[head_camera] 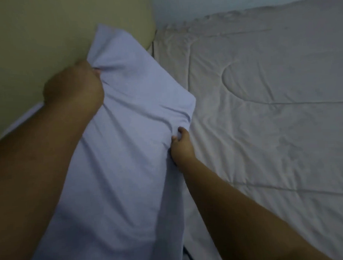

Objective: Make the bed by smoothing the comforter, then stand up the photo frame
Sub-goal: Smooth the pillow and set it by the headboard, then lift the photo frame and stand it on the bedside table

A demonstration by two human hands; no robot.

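A pale blue pillow lies lengthwise in the middle of the view, its cloth creased. My left hand is closed on its upper left edge. My right hand pinches the cloth at its right edge. The white quilted comforter spreads flat over the bed to the right, with light wrinkles and stitched curves. No photo frame is in view.
A padded beige headboard fills the upper left behind the pillow. A pale wall runs along the far side of the bed. A dark gap shows under the pillow's lower right edge.
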